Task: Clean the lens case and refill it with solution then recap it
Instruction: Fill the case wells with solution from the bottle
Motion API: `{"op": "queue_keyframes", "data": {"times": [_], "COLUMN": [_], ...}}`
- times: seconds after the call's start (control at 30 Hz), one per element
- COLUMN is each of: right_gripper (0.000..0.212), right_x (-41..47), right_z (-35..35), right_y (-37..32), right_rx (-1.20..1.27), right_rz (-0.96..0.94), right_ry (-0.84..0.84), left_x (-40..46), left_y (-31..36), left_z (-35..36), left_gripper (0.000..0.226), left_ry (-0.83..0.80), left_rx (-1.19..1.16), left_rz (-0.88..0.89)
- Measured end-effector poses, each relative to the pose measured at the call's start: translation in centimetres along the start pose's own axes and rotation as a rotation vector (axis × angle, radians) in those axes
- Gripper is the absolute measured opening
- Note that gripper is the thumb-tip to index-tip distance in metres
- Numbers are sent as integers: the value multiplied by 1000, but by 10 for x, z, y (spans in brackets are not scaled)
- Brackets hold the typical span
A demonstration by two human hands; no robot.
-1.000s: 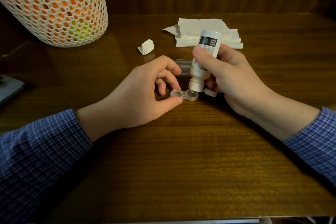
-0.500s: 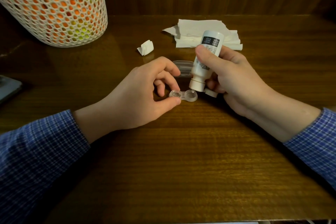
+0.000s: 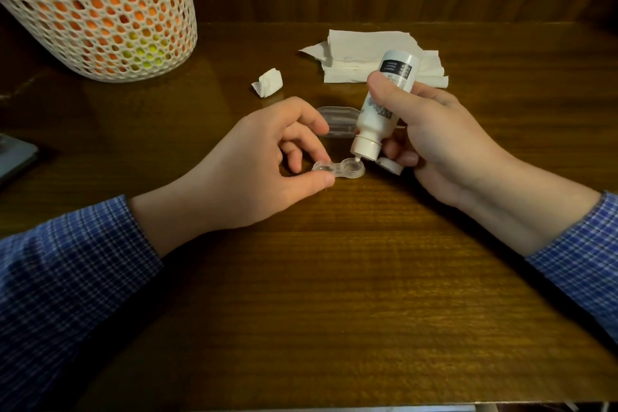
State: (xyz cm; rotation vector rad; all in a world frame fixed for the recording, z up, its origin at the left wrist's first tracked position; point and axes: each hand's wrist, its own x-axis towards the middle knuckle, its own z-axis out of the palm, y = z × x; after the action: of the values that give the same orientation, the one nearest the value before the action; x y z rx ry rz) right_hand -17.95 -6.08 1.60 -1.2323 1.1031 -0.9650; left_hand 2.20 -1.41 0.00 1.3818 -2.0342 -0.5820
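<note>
Fingers and thumb of the left hand were curled round the left well of the clear, glossy, figure-eight lens case, which lay flat near the middle of the grained wooden table. The right hand was wrapped round a smooth white solution bottle, tipped nozzle-down over the right well; contact could not be judged. A small white cap was tucked under the curled lower fingers. Against half a second earlier, hardly any change was noted. A clear lid was partly hidden behind the hands. Toward the far edge, a crumpled tissue wad and folded paper towels were recorded; a mesh basket was cut off at the far left corner.
</note>
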Motion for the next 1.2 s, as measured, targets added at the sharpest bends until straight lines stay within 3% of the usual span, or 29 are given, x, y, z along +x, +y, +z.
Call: {"op": "queue_keyframes", "data": {"times": [1.2], "right_gripper": [16], "right_x": [2], "right_z": [0], "right_y": [0], "right_rx": [-1], "right_rz": [14], "right_ry": [-12], "left_x": [1], "left_y": [-2], "left_z": [0], "left_gripper": [46], "left_ry": [-9], "left_rx": [-20], "left_rz": [7]}}
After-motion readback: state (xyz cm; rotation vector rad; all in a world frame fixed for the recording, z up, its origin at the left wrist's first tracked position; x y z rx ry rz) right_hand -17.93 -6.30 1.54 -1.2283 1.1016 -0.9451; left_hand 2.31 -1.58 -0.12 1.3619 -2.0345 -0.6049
